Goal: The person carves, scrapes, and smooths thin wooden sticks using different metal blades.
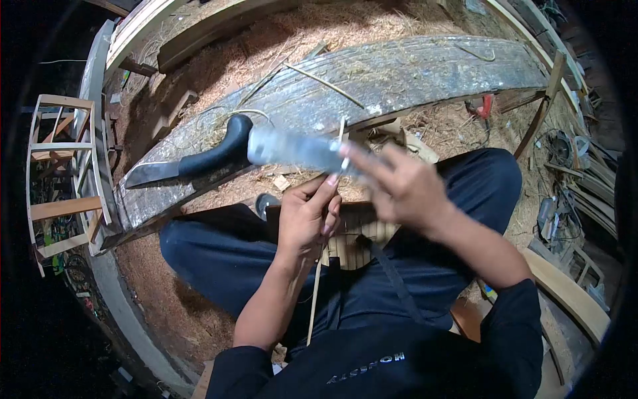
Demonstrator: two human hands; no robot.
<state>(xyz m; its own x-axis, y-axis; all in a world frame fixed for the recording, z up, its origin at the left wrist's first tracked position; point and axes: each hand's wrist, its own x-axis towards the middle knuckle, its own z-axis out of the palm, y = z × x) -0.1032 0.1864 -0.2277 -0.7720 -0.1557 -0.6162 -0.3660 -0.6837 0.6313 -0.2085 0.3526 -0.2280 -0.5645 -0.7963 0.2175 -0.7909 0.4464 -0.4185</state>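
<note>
My left hand [307, 211] is closed round a thin pale strip [314, 302], which runs down toward my lap and shows again above the fingers. My right hand [402, 186] grips a wide grey blade [296, 149], smeared by motion, lying across the strip's upper part just above my left fingertips. On the weathered plank [425, 73] to the left of the blade rests a knife with a curved black handle [216, 149]. Another thin strip [324, 85] lies on the plank behind my hands.
Wood shavings [279, 33] cover the ground around the plank. A slatted wooden frame [63, 146] stands at the left. At the right are a red-handled tool [487, 105], a curved board [568, 292] and coiled wire [557, 147]. My legs are folded beneath my hands.
</note>
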